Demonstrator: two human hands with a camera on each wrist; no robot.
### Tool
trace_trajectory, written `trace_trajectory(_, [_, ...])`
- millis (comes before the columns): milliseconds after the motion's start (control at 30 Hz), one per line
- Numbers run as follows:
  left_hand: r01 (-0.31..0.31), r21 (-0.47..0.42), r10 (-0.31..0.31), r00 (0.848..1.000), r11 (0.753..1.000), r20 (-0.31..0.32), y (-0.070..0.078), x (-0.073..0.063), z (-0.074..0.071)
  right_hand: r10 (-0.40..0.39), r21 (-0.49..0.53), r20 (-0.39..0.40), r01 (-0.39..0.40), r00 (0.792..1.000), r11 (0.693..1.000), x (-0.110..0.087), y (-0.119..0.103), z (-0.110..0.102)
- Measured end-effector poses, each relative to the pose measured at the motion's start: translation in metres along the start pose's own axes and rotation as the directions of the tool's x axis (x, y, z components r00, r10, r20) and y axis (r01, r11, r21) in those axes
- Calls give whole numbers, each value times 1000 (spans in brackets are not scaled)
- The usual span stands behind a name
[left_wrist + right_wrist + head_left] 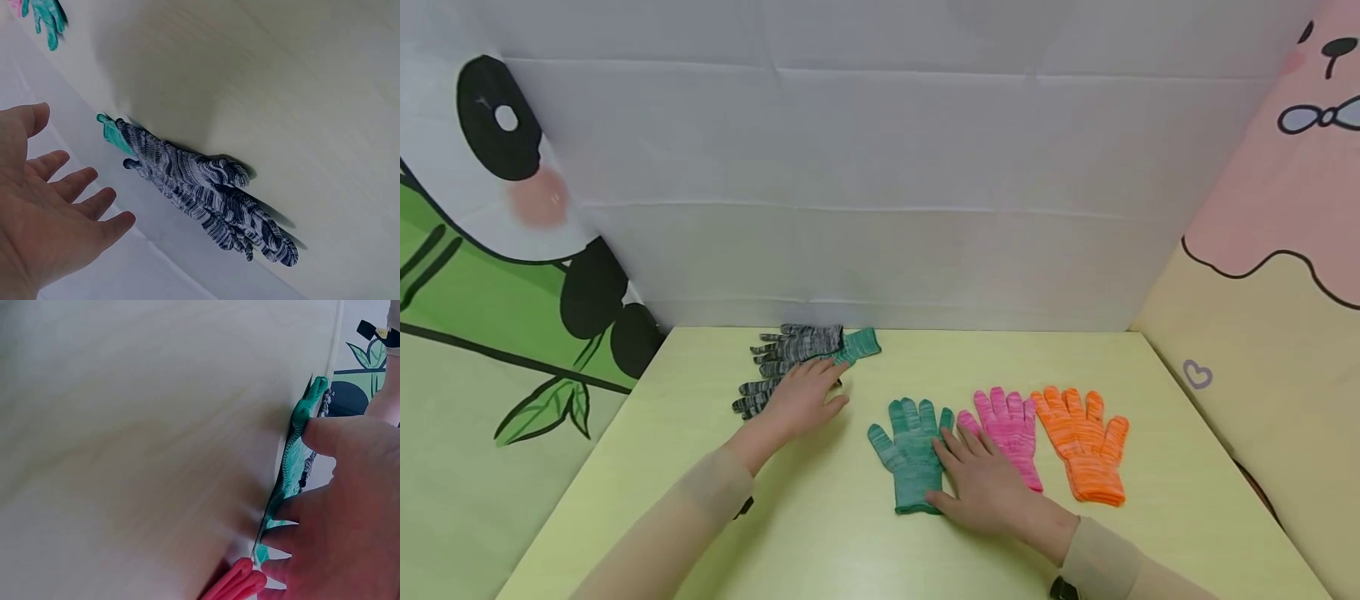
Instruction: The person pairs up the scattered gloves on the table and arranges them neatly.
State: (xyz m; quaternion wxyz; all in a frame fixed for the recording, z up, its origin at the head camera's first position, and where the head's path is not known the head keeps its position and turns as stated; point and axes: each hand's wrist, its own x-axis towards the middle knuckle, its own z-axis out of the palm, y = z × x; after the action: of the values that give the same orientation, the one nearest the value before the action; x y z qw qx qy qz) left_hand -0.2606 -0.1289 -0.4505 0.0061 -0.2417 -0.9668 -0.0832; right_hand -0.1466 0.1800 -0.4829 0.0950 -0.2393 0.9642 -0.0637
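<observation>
L grip [805,396]: fingers spread, loosely straight, over the near/R part of the grey-black gloves [805,343] at the far L of the desk [1195,475]; covers part of them in head view. Can't tell if touching. Those gloves' fingers point L; a teal cuff [862,343] pokes out at their R end.

R grip [985,483]: also spread, thumb out, palm down, btwn the teal glove [910,454] & pink glove [1011,429], overlapping teal's R edge + pink's lower L side in head view. Contact unclear. Teal is just L of R grip, fingers pointing away; pink just beyond it. Orange glove [1086,446] farther R, next to pink.
</observation>
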Motion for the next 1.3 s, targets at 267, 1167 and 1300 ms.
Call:
trace_trajectory(267, [60,4,-60,998,998,14,-3,29,9,-20,-38,3,20,1000,999,-2,2,0])
trace_trajectory(1167, [225,-9,-222,965,974,139,41,90,48,-44,-39,-16,43,999,998,0,5,7])
trace_trajectory(1300, [249,-3,-247,960,968,130,39,92,47,-40,-34,-20,39,999,999,-1,5,6])
